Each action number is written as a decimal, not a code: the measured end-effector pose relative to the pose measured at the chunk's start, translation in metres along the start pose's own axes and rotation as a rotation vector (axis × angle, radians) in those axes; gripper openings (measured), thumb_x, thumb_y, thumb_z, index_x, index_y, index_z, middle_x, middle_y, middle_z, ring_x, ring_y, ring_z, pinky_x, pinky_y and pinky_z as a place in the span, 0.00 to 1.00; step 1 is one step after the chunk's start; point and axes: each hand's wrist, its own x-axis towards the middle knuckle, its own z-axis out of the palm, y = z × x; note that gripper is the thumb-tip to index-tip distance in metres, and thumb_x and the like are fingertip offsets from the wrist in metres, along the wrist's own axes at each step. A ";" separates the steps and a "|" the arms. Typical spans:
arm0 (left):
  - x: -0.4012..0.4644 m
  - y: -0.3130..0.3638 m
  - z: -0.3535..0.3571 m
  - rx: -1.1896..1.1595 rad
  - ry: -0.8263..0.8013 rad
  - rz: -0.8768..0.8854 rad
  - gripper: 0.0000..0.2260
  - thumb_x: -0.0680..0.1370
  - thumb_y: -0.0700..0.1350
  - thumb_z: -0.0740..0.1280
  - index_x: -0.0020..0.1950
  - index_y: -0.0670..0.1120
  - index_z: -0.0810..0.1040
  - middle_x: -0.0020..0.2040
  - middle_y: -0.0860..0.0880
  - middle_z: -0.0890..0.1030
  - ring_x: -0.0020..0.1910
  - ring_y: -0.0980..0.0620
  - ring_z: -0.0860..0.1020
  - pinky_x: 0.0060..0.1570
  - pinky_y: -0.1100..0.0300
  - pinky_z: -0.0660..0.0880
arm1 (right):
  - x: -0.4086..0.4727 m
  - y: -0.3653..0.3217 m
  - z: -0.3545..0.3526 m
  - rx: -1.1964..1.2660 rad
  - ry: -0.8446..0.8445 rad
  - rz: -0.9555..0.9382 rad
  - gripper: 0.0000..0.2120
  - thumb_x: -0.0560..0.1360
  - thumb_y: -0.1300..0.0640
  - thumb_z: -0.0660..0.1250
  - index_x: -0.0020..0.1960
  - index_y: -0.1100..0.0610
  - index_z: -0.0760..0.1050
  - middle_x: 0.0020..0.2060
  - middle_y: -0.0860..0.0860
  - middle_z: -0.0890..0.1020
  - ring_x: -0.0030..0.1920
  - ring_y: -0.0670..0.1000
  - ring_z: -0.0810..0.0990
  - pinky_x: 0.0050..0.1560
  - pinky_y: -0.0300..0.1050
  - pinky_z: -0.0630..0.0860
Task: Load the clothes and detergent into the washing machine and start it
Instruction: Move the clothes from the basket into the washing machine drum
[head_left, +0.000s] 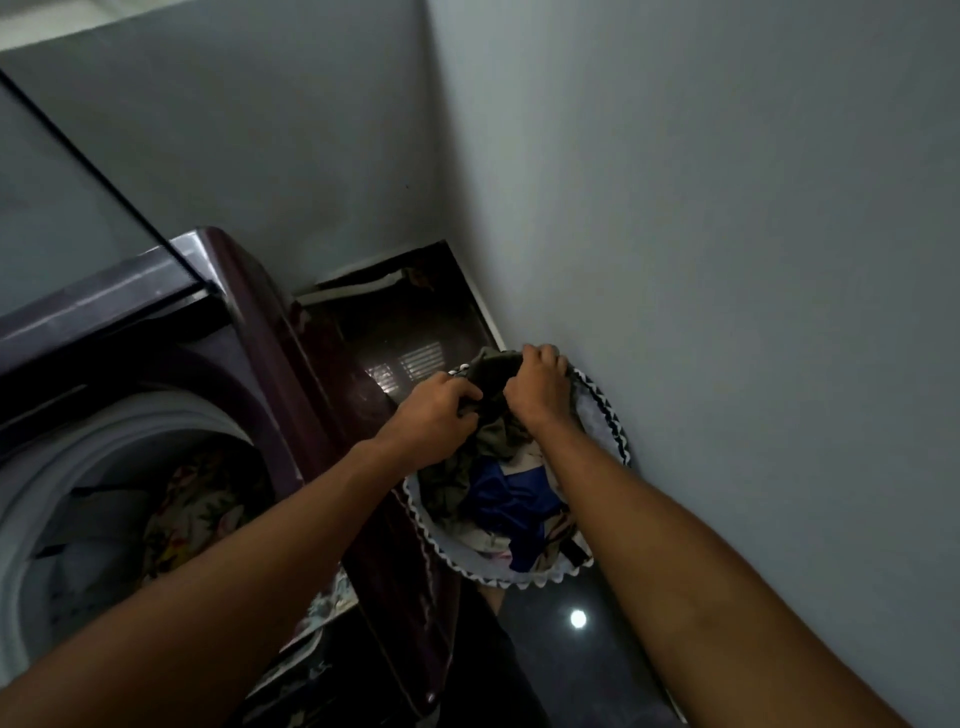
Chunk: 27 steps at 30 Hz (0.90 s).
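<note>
Just right of the frame's centre, the person's left hand (435, 410) and right hand (540, 384) both clench the same olive-green garment (493, 379), fingers curled into the fabric at the far edge of the laundry basket (608, 415). The basket sits on the dark glossy floor (597, 649) against the wall, its scalloped black-and-white rim showing around a heap of clothes; a blue garment (506, 501) lies in the middle of the heap, below the 2 hands. The washing machine (249, 291) fills the left of the frame, its lid raised toward the upper left and its drum (104, 467) open, with a floral cloth (202, 509) already inside. No detergent can be seen anywhere in view.

The main risk looks to be tangling: the olive piece runs down into the pile, so a lift could drag the blue garment or other items over the rim and drop them on the floor. The basket appears light, and a hard pull might tip it. The carry leftward crosses the machine's maroon edge, where trailing fabric could snag or hang outside the drum. The dim light also makes a dropped small item easy to miss.
</note>
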 end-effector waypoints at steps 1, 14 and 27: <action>0.006 0.000 0.003 -0.001 -0.010 -0.009 0.18 0.77 0.48 0.67 0.67 0.49 0.76 0.65 0.45 0.73 0.64 0.47 0.72 0.65 0.52 0.72 | 0.007 0.002 0.000 -0.059 0.021 -0.029 0.24 0.75 0.58 0.64 0.71 0.57 0.68 0.69 0.57 0.68 0.67 0.59 0.66 0.65 0.53 0.69; 0.045 0.012 0.030 -0.127 -0.020 -0.079 0.26 0.77 0.47 0.68 0.75 0.48 0.67 0.75 0.47 0.66 0.72 0.47 0.67 0.71 0.52 0.66 | 0.031 0.033 -0.004 -0.054 0.245 -0.001 0.10 0.79 0.64 0.60 0.52 0.63 0.80 0.51 0.63 0.79 0.55 0.63 0.74 0.55 0.56 0.74; 0.016 0.023 0.011 -0.311 0.081 -0.148 0.50 0.69 0.39 0.75 0.81 0.49 0.46 0.76 0.42 0.59 0.71 0.43 0.66 0.68 0.53 0.68 | -0.011 -0.028 -0.045 1.057 0.066 0.379 0.12 0.79 0.56 0.59 0.45 0.58 0.80 0.47 0.58 0.83 0.49 0.58 0.81 0.53 0.55 0.79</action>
